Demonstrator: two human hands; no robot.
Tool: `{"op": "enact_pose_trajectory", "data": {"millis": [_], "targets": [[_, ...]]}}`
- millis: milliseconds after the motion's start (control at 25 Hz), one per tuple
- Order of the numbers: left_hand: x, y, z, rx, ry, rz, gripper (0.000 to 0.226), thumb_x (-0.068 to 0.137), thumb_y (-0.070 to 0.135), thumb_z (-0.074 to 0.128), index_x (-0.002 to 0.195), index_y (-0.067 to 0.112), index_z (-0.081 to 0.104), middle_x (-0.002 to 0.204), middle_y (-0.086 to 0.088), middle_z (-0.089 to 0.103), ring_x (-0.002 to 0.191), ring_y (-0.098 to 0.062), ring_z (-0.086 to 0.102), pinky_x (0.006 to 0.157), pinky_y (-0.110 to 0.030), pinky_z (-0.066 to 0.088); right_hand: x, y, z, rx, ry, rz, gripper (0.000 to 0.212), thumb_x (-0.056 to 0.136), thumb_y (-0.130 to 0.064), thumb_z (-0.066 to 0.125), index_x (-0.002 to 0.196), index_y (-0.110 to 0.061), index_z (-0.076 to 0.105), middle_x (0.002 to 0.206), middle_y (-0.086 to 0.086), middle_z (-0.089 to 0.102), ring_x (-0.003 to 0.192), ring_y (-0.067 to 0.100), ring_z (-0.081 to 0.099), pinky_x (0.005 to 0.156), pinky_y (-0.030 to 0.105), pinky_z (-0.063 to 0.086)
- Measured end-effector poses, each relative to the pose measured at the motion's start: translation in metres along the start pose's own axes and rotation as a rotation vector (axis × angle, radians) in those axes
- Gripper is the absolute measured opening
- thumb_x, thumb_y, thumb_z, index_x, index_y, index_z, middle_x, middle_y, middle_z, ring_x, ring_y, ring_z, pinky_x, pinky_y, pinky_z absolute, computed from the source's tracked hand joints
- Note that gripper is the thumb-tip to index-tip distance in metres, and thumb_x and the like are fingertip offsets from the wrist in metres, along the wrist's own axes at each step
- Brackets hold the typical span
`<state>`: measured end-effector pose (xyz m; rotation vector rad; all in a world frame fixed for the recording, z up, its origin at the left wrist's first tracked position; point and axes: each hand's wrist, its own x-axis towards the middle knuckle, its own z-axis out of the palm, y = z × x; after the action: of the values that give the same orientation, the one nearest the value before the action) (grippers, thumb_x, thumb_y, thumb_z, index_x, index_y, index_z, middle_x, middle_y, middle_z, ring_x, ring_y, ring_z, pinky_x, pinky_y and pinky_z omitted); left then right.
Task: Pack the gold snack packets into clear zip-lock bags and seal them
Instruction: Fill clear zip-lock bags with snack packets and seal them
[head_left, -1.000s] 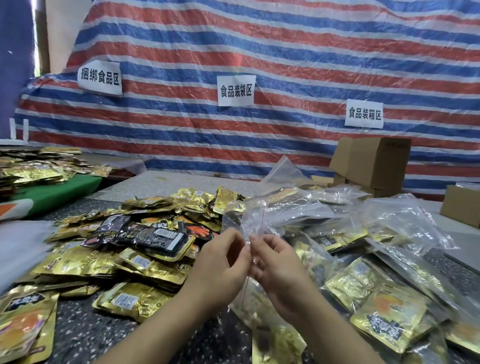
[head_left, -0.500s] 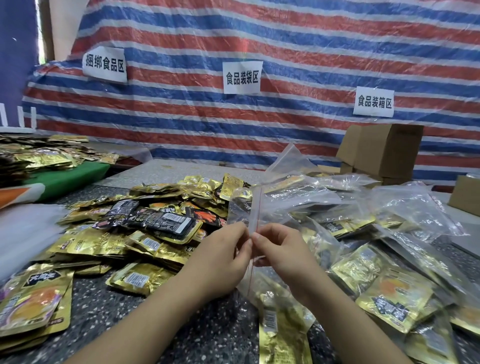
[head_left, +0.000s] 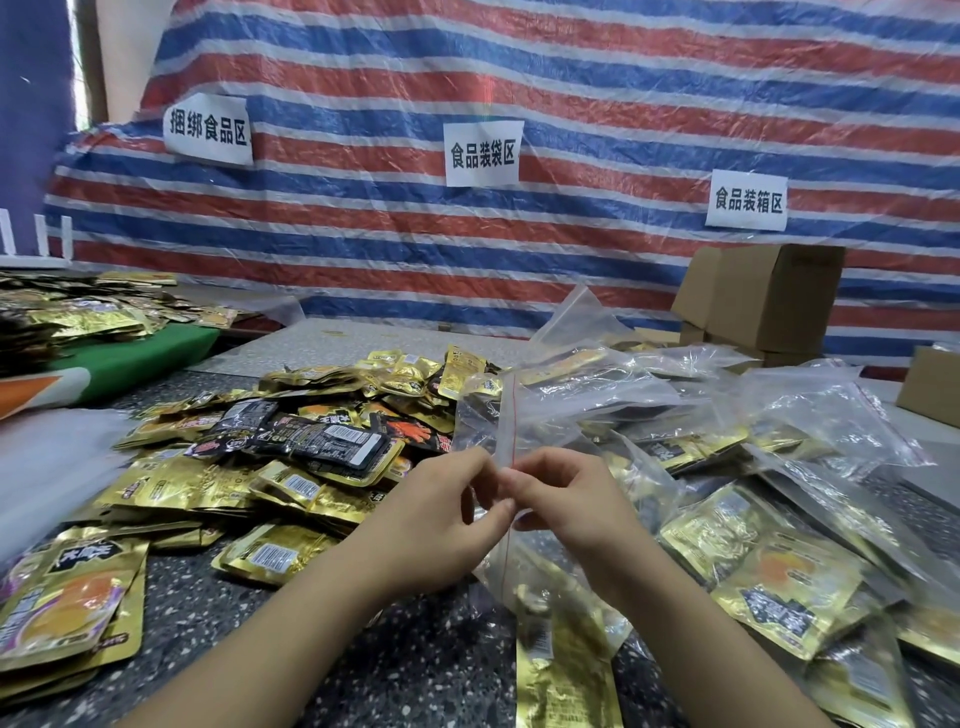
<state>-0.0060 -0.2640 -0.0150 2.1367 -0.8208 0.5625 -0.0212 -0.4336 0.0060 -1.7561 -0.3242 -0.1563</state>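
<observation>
loose gold snack packets (head_left: 291, 483) lie heaped on the surface (head_left: 426, 670) at left. at centre the left hand (head_left: 441, 525) and right hand (head_left: 566, 504), closer together than a second ago, both pinch the red zip strip of a clear zip-lock bag (head_left: 511, 452) with a gold packet inside. the seal looks half pressed; filled bags (head_left: 810, 431) pile up at right.

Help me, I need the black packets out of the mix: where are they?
In the head view, the black packets lie atop the gold packet pile, left of centre, just beyond the left hand.
</observation>
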Motion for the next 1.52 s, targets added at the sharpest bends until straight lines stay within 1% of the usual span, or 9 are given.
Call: {"op": "enact_pose_trajectory", "data": {"millis": [160,320,560,640,800,1000,1200,1400,1520], "targets": [[0.0001,-0.0034,0.0006,0.025,0.006,0.011,0.021,0.087,0.039,0.068,0.078,0.026,0.055,0.067,0.013,0.054,0.061,-0.004,0.051,0.054,-0.016,0.036,-0.0024,-0.0032,-0.0041,0.066,-0.068,0.042,0.011,0.087,-0.013,0.073,0.081,-0.004,0.074,0.075,0.011,0.072,0.072,0.016,0.068,0.069,0.028,0.054],[0.0006,-0.0042,0.0007,0.008,0.000,-0.002,0.009,0.091,0.028,0.062,0.083,0.022,0.062,0.072,0.012,0.059,0.066,-0.006,0.054,0.057,-0.022,0.041,-0.0038,-0.0048,-0.0049,0.057,-0.061,0.058,0.013,0.086,-0.015,0.074,0.081,-0.003,0.074,0.077,0.012,0.073,0.074,0.015,0.068,0.068,0.025,0.053],[0.0001,-0.0035,-0.0004,-0.091,-0.034,-0.035,0.015,0.095,0.019,0.056,0.084,0.021,0.066,0.070,0.004,0.061,0.060,-0.008,0.050,0.057,-0.029,0.042,-0.0046,-0.0060,-0.0044,0.058,-0.042,0.041,0.014,0.087,-0.014,0.074,0.082,-0.001,0.073,0.075,0.012,0.073,0.069,0.014,0.066,0.064,0.022,0.052],[0.0007,-0.0028,0.0002,-0.122,-0.022,-0.058,0.016,0.096,0.020,0.055,0.087,0.022,0.068,0.073,0.001,0.064,0.065,-0.017,0.056,0.061,-0.036,0.046,-0.0045,-0.0054,-0.0039,0.068,-0.033,0.029,0.014,0.089,-0.013,0.072,0.083,-0.001,0.073,0.074,0.012,0.072,0.070,0.015,0.066,0.065,0.023,0.052],[0.0005,-0.0025,0.0018,-0.110,-0.032,-0.073,0.019,0.095,0.027,0.051,0.088,0.022,0.067,0.076,0.001,0.067,0.070,-0.016,0.060,0.065,-0.041,0.050,-0.0026,-0.0031,0.0009,-0.036,-0.016,-0.006,0.014,0.094,-0.007,0.065,0.082,-0.004,0.070,0.069,0.006,0.069,0.065,0.010,0.065,0.063,0.022,0.054],[0.0019,-0.0011,0.0023,-0.111,-0.019,-0.092,0.020,0.097,0.020,0.053,0.087,0.024,0.069,0.075,0.006,0.068,0.064,-0.007,0.058,0.061,-0.027,0.047,-0.0013,-0.0007,0.0007,-0.111,-0.015,-0.035,0.014,0.097,-0.010,0.062,0.085,-0.006,0.069,0.070,0.004,0.068,0.066,0.012,0.063,0.067,0.025,0.055],[0.0010,0.0035,0.0019,-0.103,-0.012,-0.080,0.019,0.092,0.036,0.055,0.086,0.023,0.068,0.077,0.009,0.069,0.064,-0.005,0.060,0.059,-0.024,0.048,-0.0007,0.0008,0.0014,-0.085,0.002,-0.045,0.014,0.096,-0.011,0.063,0.089,-0.002,0.072,0.077,0.017,0.070,0.070,0.015,0.064,0.071,0.032,0.057],[0.0022,0.0021,0.0008,-0.064,0.017,-0.069,0.016,0.096,0.024,0.059,0.083,0.021,0.067,0.071,0.011,0.065,0.065,-0.004,0.059,0.059,-0.016,0.043,-0.0015,-0.0007,-0.0038,0.080,-0.056,0.015,0.015,0.095,-0.007,0.063,0.088,0.003,0.073,0.072,0.010,0.069,0.067,0.014,0.065,0.066,0.025,0.055],[0.0037,0.0034,-0.0006,0.002,0.137,-0.127,0.022,0.095,0.027,0.058,0.075,0.023,0.065,0.064,0.011,0.061,0.058,-0.004,0.055,0.052,-0.015,0.039,-0.0006,-0.0023,-0.0020,-0.007,0.091,0.007,0.014,0.093,-0.006,0.065,0.081,-0.005,0.072,0.063,0.001,0.068,0.059,0.011,0.062,0.056,0.022,0.051]]}}
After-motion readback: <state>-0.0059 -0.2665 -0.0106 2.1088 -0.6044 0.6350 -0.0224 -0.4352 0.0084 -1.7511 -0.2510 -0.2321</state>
